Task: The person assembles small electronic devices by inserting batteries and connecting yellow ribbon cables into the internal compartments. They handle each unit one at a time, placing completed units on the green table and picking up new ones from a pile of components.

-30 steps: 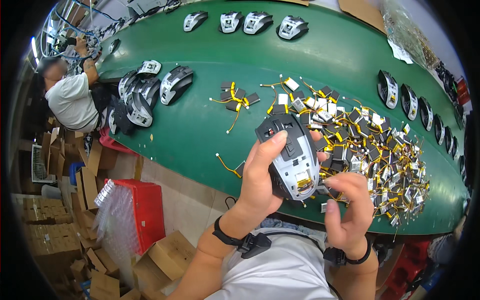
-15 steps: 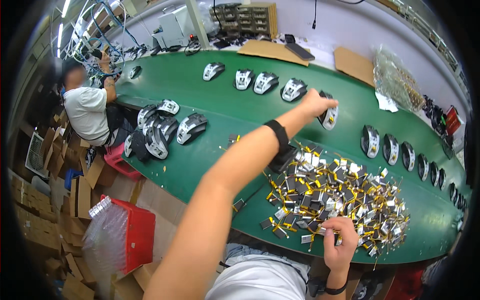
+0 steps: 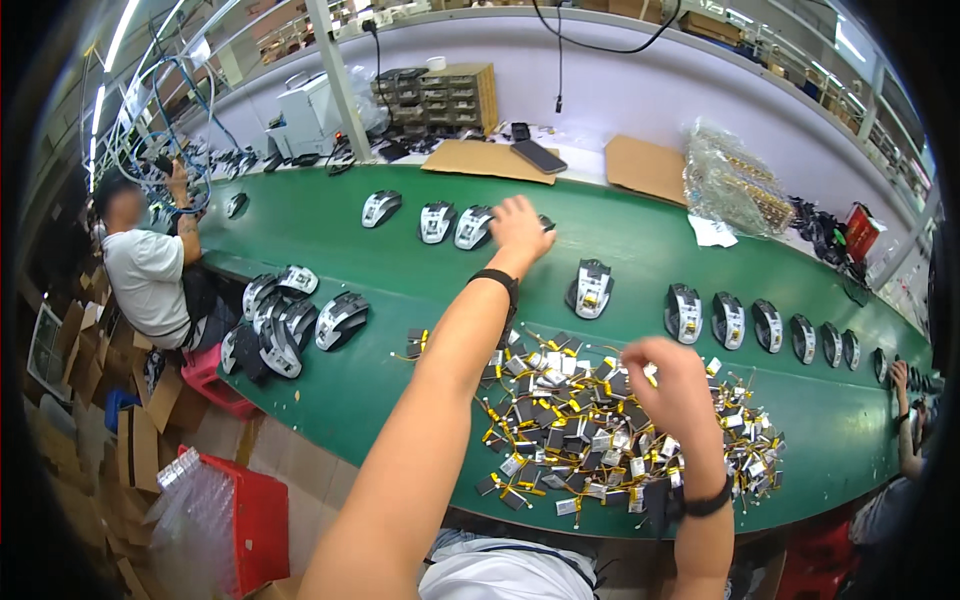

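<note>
My left hand [image 3: 522, 230] reaches across the green table, its fingers bent over a computer mouse shell [image 3: 546, 223] that they mostly hide. To its left, more grey-and-black open mouse shells [image 3: 437, 223] stand in a row. Nearer to me and to the right, a single mouse shell [image 3: 591, 291] sits with a yellow-marked part in its opening. Above the heap of small wired battery packs [image 3: 575, 430] is my right hand [image 3: 670, 385], fingers curled and closed; whatever lies between them is hidden.
A row of mouse shells [image 3: 768, 326] runs along the right, and a cluster of them [image 3: 280, 320] lies at the left. Cardboard sheets [image 3: 490, 160], a phone [image 3: 539, 156] and bubble wrap [image 3: 735, 180] line the back. A co-worker [image 3: 150, 270] sits left, near a red crate [image 3: 262, 525].
My left hand has let go of one mouse shell, now standing on the table, and moved left to another. My right hand has risen from the heap's near edge. The view has shifted.
</note>
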The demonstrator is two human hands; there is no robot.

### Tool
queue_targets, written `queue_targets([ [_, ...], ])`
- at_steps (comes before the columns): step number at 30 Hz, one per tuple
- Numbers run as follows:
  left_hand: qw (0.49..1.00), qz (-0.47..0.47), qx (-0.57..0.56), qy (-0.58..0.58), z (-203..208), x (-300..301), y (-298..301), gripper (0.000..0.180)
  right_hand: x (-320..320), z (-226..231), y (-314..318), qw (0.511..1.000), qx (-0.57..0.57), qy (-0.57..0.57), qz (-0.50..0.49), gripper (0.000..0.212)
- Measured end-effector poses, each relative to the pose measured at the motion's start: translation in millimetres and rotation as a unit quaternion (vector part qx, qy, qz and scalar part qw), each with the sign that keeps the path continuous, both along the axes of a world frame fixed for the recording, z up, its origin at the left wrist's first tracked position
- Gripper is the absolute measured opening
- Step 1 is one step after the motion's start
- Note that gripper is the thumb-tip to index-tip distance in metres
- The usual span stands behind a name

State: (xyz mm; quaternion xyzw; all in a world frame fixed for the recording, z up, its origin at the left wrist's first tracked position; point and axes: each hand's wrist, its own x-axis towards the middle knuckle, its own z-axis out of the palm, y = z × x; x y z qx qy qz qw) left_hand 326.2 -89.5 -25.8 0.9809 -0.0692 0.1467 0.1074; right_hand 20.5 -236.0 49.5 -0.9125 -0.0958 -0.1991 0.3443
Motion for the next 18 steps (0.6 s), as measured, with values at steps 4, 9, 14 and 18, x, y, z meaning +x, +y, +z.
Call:
queue_targets([
  [4,0.993,0.000,-0.015,0.115,-10,2,-1,0.090,61,-34,-11,0.983,-0.173,0.062,-0.011,0.012],
  [9,0.979,-0.101,-0.090,0.155,3,-10,12,0.089,83,-68,-7,0.968,-0.228,0.100,0.014,0.005],
  [14,0.846,-0.154,-0.483,0.166,24,-42,33,0.091,80,-69,-8,0.980,-0.191,0.054,0.027,0.007],
  [18,0.599,-0.292,-0.686,0.292,92,-133,71,0.056,52,-53,-10,0.994,-0.109,0.019,0.020,0.006],
])
